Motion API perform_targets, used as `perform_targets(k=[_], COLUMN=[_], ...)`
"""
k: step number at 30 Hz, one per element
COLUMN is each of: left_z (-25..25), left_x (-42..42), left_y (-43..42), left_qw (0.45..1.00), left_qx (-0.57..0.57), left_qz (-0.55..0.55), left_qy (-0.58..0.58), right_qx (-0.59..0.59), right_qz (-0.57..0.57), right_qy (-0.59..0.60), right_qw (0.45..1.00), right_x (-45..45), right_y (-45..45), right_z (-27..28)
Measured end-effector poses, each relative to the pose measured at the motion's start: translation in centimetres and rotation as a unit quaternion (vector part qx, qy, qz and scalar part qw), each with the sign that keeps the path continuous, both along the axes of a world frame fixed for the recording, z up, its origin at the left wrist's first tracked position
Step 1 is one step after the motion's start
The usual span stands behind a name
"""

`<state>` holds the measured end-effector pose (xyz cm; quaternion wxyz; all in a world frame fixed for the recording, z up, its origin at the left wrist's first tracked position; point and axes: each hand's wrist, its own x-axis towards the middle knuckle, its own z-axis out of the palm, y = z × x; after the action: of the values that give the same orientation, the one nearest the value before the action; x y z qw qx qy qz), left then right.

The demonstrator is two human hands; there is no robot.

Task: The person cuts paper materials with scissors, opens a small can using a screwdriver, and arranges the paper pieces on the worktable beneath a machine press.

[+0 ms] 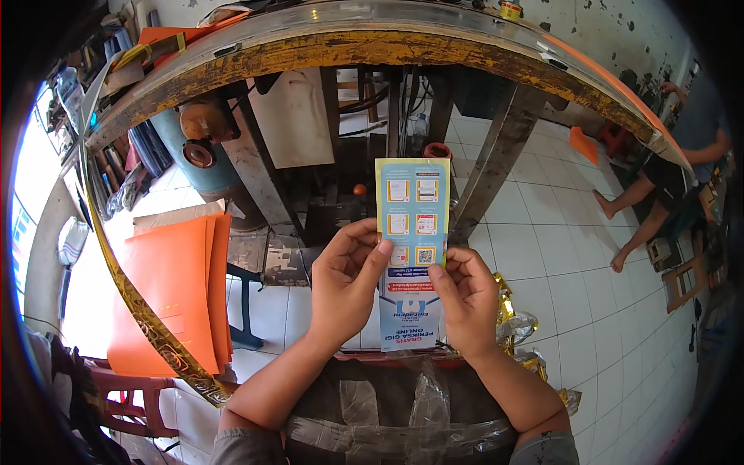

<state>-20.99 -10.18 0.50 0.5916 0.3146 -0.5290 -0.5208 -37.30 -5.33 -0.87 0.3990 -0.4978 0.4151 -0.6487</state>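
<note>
A tall printed leaflet (413, 209), blue and white with small pictures and a code square, is held upright in front of me, its print upside down. My left hand (353, 271) pinches its left edge, thumb on the front. On the right edge, my right hand (463, 293) grips it the same way, thumb near the code square. The leaflet's lower part (409, 318) hangs between my wrists. The fingers behind the paper are partly hidden.
A worn wooden table (372, 48) spans the top. Orange sheets (167, 291) lie at left beside a gold patterned strip (147, 325). Below me is a taped dark surface (395, 403). A person (659, 186) sits at right; gold foil (518, 325) lies on the floor.
</note>
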Motion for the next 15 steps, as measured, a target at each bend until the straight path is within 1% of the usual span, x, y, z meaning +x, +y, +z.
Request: perform_targets(k=[13,15], left_z=[0.05,-0.06], left_x=[0.07,0.09], left_y=[0.1,0.07], left_qw=[1.0,1.0], left_qx=[0.016,0.002], left_qz=[0.005,0.014], left_qy=[0.002,-0.005], right_qx=[-0.008,-0.017], right_qz=[-0.008,-0.012], right_qy=[-0.015,-0.002], right_qw=[1.0,1.0], right_x=[-0.12,-0.12], right_y=[-0.06,-0.13], right_z=[-0.23,-0.35])
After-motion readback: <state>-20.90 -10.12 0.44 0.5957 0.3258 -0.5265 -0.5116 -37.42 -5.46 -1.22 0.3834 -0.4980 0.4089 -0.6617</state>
